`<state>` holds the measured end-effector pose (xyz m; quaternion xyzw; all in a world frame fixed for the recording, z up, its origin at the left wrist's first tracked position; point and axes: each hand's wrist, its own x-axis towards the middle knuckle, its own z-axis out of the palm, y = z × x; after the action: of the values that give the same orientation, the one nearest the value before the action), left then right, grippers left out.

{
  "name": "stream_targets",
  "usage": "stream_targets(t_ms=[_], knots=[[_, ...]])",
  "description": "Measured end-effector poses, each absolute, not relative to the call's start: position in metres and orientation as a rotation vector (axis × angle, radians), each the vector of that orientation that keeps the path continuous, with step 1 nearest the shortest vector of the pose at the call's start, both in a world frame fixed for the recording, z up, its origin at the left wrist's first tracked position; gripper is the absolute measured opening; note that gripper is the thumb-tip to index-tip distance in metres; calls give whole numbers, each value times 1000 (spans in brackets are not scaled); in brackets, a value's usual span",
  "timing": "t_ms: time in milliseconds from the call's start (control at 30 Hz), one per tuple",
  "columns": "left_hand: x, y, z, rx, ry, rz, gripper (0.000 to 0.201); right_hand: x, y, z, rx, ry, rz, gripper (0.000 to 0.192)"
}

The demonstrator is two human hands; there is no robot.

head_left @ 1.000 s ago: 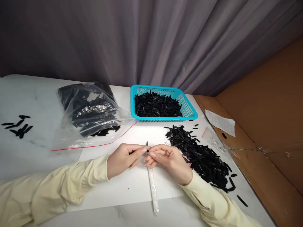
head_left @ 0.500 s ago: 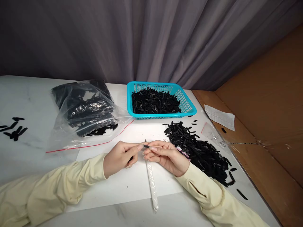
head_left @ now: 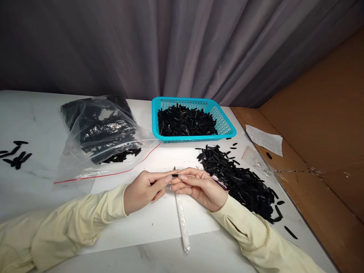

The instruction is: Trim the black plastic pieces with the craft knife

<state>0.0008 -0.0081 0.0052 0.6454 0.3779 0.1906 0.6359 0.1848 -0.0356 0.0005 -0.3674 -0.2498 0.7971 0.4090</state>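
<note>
My left hand [head_left: 143, 190] and my right hand [head_left: 200, 186] meet fingertip to fingertip over a white sheet [head_left: 148, 223] on the table. Between the fingertips of both is a small black strip [head_left: 175, 175], mostly hidden by the fingers. A long thin white wrapped stick [head_left: 182, 220] lies on the sheet under my right hand, its far tip poking up between the hands. A heap of the same black strips [head_left: 241, 182] lies just right of my right hand.
A turquoise basket [head_left: 226, 129] filled with black strips stands behind the hands. A clear zip bag [head_left: 99, 132] of black strips lies at the back left. A few loose strips [head_left: 15, 155] lie far left. Brown board [head_left: 318, 159] and a paper slip [head_left: 264, 141] are on the right.
Both hands drew slightly toward me and left in view as the head shifted. The black strip, shown between the fingertips half a second ago, is now more covered by them.
</note>
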Motion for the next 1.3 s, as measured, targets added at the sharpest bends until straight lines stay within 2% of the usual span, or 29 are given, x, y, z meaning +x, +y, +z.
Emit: stream_targets(t_ms=[233,367,533,767,1100,1300], knots=[[2,-8,7,1504,875,442,40,184,-36,1,-980,-636,1997,14],[2,-7,7,1508,872,443,49,184,-35,1,-974,-656,2002,16],[2,-7,6,1490,864,433,50,184,-36,0,-939,-658,2006,15],[0,-10,9,1556,850,460,43,185,-38,0,-872,-694,2015,13],[-2,-16,4,1655,789,575,44,186,-37,-3,-825,-705,2033,15],[0,-14,4,1649,766,599,45,185,-36,-1,-825,-673,2017,9]])
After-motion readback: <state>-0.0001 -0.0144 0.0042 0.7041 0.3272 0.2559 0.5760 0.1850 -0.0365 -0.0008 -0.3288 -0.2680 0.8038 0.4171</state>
